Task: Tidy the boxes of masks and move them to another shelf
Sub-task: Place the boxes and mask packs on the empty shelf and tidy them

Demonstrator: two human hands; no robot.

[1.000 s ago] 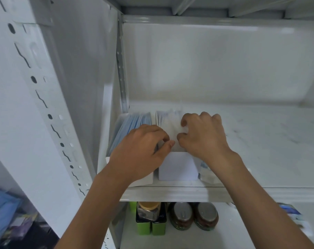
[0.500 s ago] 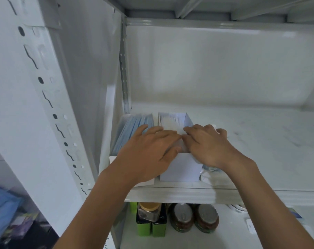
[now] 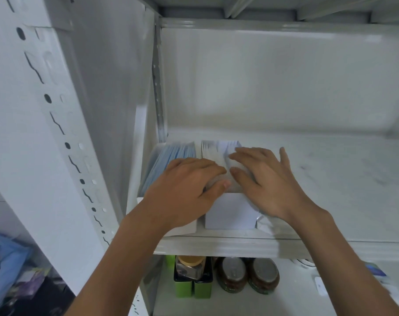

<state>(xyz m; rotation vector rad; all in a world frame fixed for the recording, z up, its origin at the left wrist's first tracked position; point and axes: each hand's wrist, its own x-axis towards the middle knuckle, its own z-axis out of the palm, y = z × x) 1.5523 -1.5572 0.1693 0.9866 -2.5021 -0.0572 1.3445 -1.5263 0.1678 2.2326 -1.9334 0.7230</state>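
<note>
Head: flat right hand [image 3: 266, 179] on masks [image 3: 219, 151]

A white metal shelving unit [image 3: 285, 87] filled the view, its glossy back panel catching soft, diffuse light. A perforated upright [image 3: 57, 124] stood at left. The shelf board [image 3: 331, 179] looked scuffed. On the lower shelf [image 3: 285, 302] stood two green tins [image 3: 192, 289] and two lidded jars [image 3: 247, 275].
</note>
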